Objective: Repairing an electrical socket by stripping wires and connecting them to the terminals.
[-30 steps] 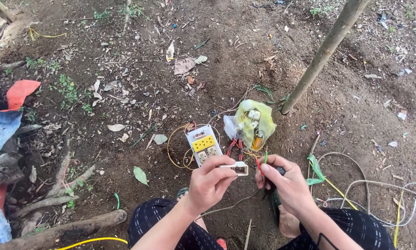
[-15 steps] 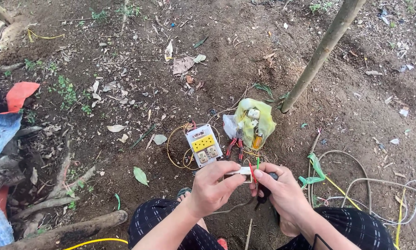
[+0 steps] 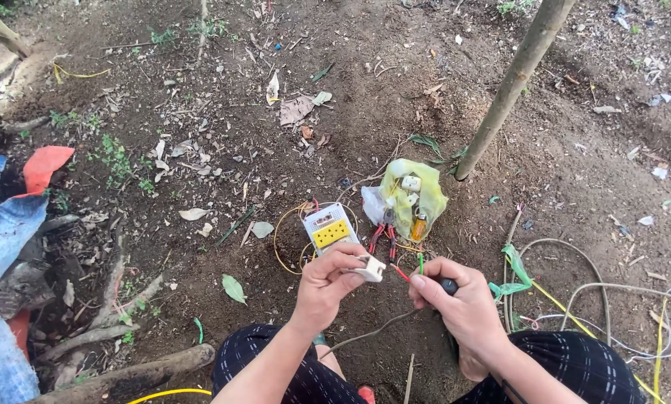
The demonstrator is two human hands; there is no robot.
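My left hand [image 3: 334,283] grips a small white plug-like block [image 3: 370,268] between thumb and fingers. My right hand [image 3: 455,305] is closed on a dark-handled tool [image 3: 447,285], with a red wire [image 3: 401,274] and a green wire [image 3: 420,263] sticking out between the two hands toward the block. Just beyond my left hand a white and yellow socket box [image 3: 328,229] lies on the dirt inside a loop of yellow wire [image 3: 279,238]. Red-handled pliers [image 3: 384,236] rest beside it.
A yellow-green plastic bag [image 3: 417,196] holding small parts sits at the foot of a thin tree trunk [image 3: 511,86]. Grey and yellow cables [image 3: 589,299] coil at right. Branches [image 3: 118,366] and blue and red cloth [image 3: 6,224] lie at left. My knees are at the bottom.
My hands came together and then drew slightly apart; the white block is now tilted in my left hand, with the red and green wire ends showing between the hands.
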